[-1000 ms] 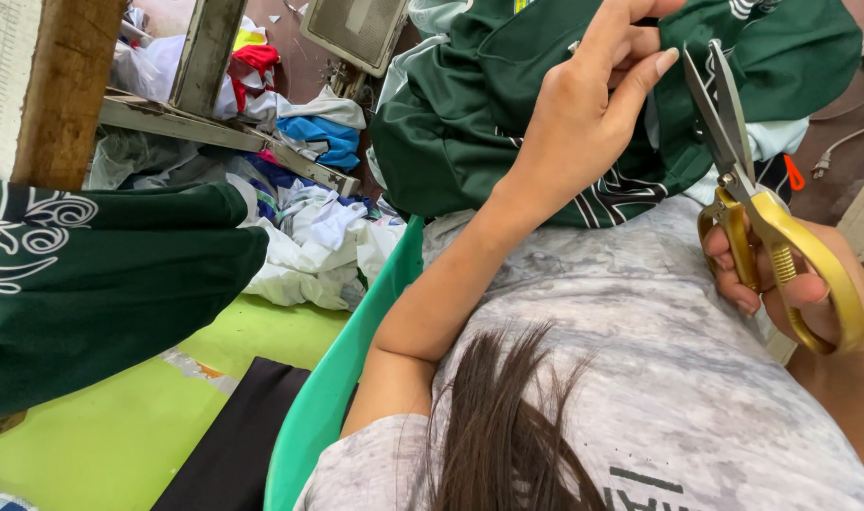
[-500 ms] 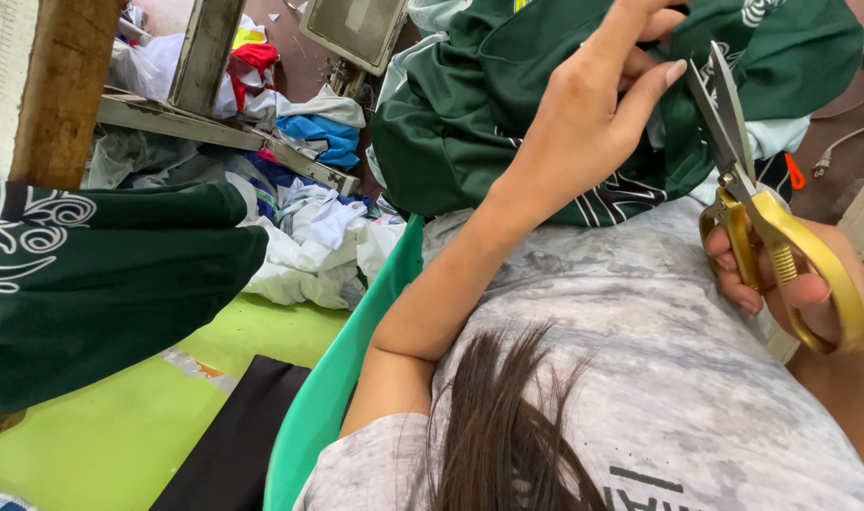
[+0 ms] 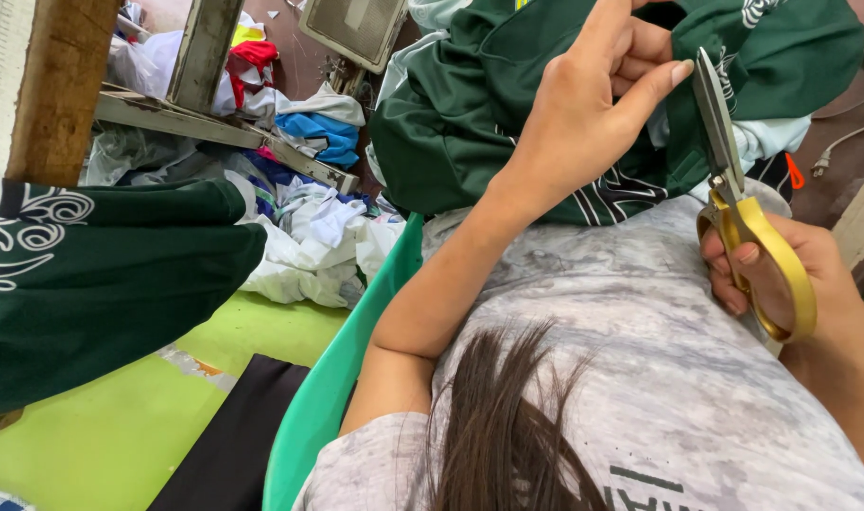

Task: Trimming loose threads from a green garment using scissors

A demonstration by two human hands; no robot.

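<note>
Against the lap, dark green fabric is pinched by the left hand; gold-handled steel scissors, gripped by the right hand, could nick the thumb close by

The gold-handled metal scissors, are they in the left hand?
No, the gold-handled metal scissors sit in the right hand; the left hand grips dark green fabric.

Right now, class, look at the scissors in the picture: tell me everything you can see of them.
The scissors have long grey metal blades and large yellow-gold loop handles. The right hand holds them, fingers through the loops. The blades look closed or nearly so and point up the picture, over the dark green garment that the left hand grips beside them. Whether the blades touch the cloth cannot be told.
</note>
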